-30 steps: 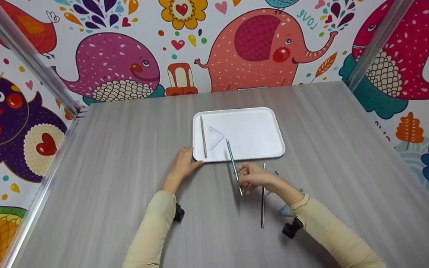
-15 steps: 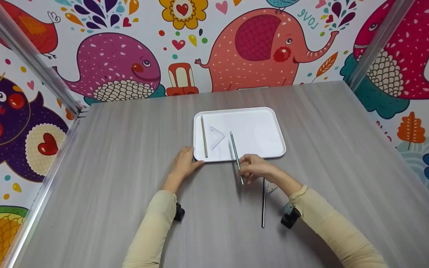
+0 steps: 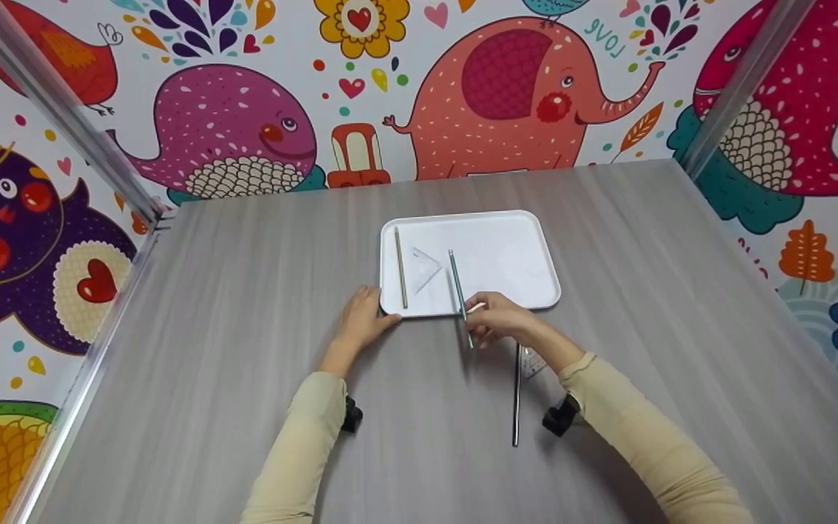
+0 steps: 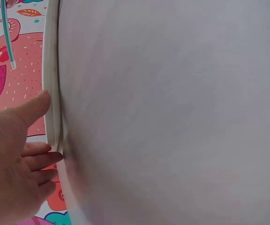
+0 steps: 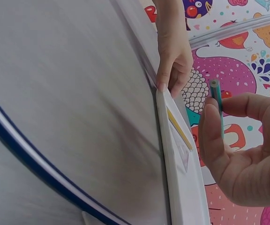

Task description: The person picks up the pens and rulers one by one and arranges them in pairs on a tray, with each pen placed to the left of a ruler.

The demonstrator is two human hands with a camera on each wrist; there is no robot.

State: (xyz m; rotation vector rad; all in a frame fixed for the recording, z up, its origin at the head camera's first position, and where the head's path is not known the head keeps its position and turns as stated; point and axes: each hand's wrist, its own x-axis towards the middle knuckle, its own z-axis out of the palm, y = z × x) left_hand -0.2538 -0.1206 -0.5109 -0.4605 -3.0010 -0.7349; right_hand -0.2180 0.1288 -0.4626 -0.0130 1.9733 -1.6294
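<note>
My right hand (image 3: 499, 320) pinches a teal pencil (image 3: 455, 273) between thumb and fingers, its far end over the white tray (image 3: 513, 284) and its near end past the tray's front rim. The flat near end of this pencil faces the camera in the right wrist view. My left hand (image 3: 361, 320) touches the tray's front left corner, thumb along the front rim and fingers at the left side. On the tray lie a yellow pencil (image 3: 401, 269) at the left and a clear triangular set square (image 3: 430, 280) beside it.
A dark pencil (image 3: 516, 400) lies on the grey table (image 3: 244, 291) in front of the tray. A clear printed piece (image 3: 533, 362) is partly hidden under my right wrist. Patterned wall panels (image 3: 230, 116) and metal posts (image 3: 739, 87) border the table.
My right hand has moved forward with the teal pencil, carrying its far end further over the tray. My left hand stays at the tray's corner.
</note>
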